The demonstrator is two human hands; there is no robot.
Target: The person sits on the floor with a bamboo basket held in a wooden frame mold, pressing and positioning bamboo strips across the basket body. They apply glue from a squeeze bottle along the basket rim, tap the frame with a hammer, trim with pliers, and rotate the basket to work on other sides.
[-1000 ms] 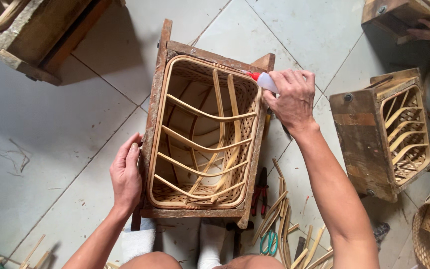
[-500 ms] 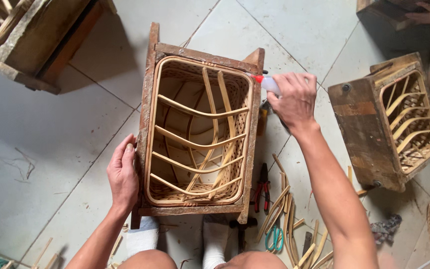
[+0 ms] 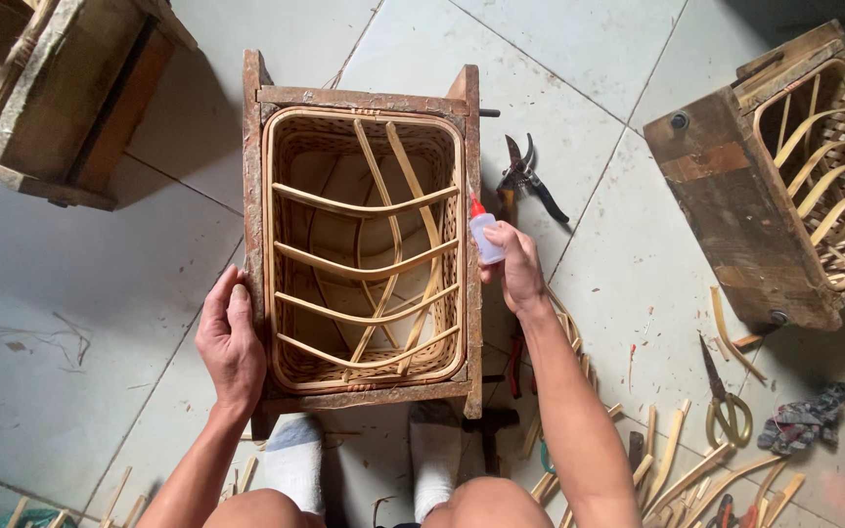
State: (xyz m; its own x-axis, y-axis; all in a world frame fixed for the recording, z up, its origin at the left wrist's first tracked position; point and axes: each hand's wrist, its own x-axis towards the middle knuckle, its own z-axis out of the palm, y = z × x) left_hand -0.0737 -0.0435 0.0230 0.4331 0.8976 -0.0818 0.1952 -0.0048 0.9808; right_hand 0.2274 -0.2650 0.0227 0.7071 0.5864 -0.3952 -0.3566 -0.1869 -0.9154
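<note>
Head view, looking straight down; tiled floor [image 3: 80,323], pale grey square tiles, smooth, scuffed; a few thin fibres lie on it at left.

Centre: wooden frame [image 3: 256,176], rough, weathered brown boards, rectangular, open on top; inside it sits a rattan basket [image 3: 364,254], rectangular with rounded corners, woven walls, smooth pale rim; flat split strips cross the opening, four bowed across, two crossing lengthwise.

Left hand [image 3: 230,342]: flat against the frame's left outer board, fingers curled over the top edge beside the basket rim; pressing on the frame, nothing else in it.

Right hand [image 3: 515,266]: closed around a small squeeze bottle [image 3: 484,235], translucent white plastic with a red cone nozzle; nozzle points up and left, tip at the basket's right rim, about halfway along; whether tip touches rim, cannot tell.

Two feet in white socks [image 3: 295,460] rest against the frame's near edge.

Right of frame: pruning shears [image 3: 525,176], dark metal, lying on the floor, blades parted; scissors [image 3: 721,396] further right; loose cane strips [image 3: 677,469] scattered, flat and tan; a crumpled rag [image 3: 809,418].

Upper right: second frame [image 3: 735,196], tipped on its side, a similar basket in it; upper left: third frame [image 3: 61,98], partly out of view.
</note>
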